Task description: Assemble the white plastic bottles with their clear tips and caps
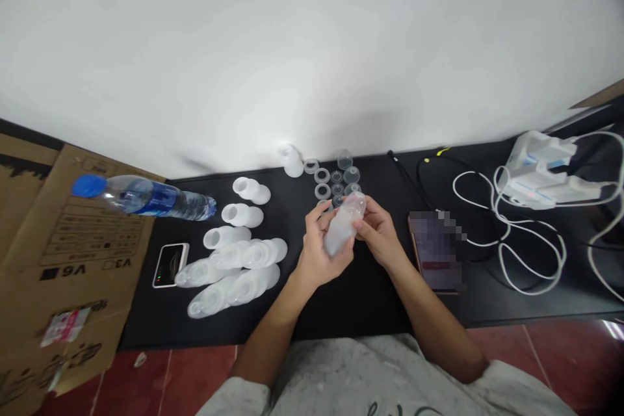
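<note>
**Surface schedule, dial centred on the held piece.** Centre: the frosted plastic bottle (341,227) has a matt, smooth body and a clear, glossy end. 9 o'clock: the frosted plastic sleeves (248,287) are matt and smooth; beyond them, the corrugated cardboard box (82,253) is rough, matt paper, and the water bottle (160,198) is glossy clear plastic. 12 o'clock: the clear plastic cups (351,175) are smooth and glossy; the wall (292,45) is matt white. 3 o'clock: the white cables (531,260) are smooth plastic. 6 o'clock: the shirt (370,370) is soft, matt cloth; the floor tiles (205,370) are smooth, slightly glossy red ceramic. The table top (341,312) is matt black.
</note>
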Available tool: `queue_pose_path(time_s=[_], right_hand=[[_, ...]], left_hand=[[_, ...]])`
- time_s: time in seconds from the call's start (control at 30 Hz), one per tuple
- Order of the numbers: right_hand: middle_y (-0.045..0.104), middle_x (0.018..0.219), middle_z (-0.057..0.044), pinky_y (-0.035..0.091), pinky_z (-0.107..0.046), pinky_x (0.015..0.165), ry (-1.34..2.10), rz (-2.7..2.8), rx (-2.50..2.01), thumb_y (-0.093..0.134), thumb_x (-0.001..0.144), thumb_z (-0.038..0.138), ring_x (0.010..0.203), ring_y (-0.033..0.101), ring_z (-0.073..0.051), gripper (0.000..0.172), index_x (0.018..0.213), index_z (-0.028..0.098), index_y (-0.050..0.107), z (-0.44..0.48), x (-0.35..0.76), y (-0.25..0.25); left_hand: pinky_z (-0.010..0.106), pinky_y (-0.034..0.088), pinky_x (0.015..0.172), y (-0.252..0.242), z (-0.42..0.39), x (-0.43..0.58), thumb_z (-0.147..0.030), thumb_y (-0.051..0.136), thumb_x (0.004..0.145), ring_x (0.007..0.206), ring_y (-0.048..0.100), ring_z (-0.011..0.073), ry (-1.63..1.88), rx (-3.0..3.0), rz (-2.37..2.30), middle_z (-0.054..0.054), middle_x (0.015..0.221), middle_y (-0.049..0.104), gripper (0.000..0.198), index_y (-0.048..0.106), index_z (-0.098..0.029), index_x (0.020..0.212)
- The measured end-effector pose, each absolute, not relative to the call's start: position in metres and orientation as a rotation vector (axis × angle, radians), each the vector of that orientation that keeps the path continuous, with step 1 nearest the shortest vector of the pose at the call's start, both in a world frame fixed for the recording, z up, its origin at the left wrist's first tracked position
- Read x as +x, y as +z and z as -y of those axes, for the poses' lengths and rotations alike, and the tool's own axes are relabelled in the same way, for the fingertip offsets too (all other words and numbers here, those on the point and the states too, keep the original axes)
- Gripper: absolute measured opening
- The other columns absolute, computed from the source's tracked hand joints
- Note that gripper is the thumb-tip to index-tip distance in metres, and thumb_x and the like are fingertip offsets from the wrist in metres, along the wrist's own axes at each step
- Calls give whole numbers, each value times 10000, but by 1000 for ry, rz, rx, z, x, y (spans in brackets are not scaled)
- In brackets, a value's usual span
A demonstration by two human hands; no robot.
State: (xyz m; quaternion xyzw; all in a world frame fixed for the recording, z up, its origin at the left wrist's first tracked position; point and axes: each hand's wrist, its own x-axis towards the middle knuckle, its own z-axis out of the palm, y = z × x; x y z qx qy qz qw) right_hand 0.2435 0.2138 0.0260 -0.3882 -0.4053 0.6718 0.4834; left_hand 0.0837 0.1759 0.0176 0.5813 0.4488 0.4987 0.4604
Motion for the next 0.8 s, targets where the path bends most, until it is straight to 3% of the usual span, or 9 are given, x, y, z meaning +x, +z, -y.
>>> queue_pose_path(time_s=[0.17, 0.27, 0.4, 0.57, 0.73, 0.8], right_hand=[[713, 993, -25, 590, -344, 719, 1535, 1012, -962, 914, 785, 631, 851, 683, -226, 496, 1011, 294, 629, -213, 238, 26], [683, 910, 1, 566, -327, 691, 1481, 1022, -964, 923, 799, 584, 774, 644, -199, 476, 968, 294, 586, -210, 234, 27], [673, 864, 10, 552, -312, 662, 1471, 1052, -964, 937, 792, 563, 755, 642, -195, 484, 1018, 290, 608, -208, 235, 25], [705, 866, 6, 568, -300, 668, 1567, 1039, -876, 982, 747, 528, 769, 679, -194, 491, 978, 269, 635, -215, 242, 18], [787, 1057, -54, 479, -236, 492, 1741, 1024, -777, 893, 843, 576, 597, 616, -128, 460, 1089, 244, 691, -217, 242, 18], [794, 1080, -67, 483, -233, 492, 1802, 1045, -753, 879, 860, 567, 603, 629, -128, 465, 1125, 230, 699, -216, 240, 19]], left_hand=[[534, 592, 1059, 5, -172, 83, -319, 832, 899, 1234, 735, 347, 1241, 1610, -1328, 206, 1384, 687, 798, 344, -235, 1525], [549, 622, 1028, -3, -171, 86, -310, 861, 860, 1237, 742, 371, 1297, 1719, -1472, 208, 1369, 697, 788, 398, -228, 1492], [498, 671, 924, -7, -174, 88, -332, 868, 842, 1099, 800, 337, 1366, 1819, -1501, 178, 1244, 752, 776, 418, -194, 1458], [388, 652, 805, 6, -173, 88, -314, 832, 882, 841, 798, 229, 1272, 1591, -1394, 39, 948, 775, 819, 335, -204, 1524], [315, 618, 673, 21, -164, 85, -382, 790, 964, 699, 756, 184, 1135, 1205, -1152, 36, 959, 783, 807, 268, -271, 1569], [298, 608, 637, 21, -161, 81, -411, 773, 983, 647, 731, 169, 1070, 1118, -1040, 16, 893, 769, 798, 261, -270, 1577]])
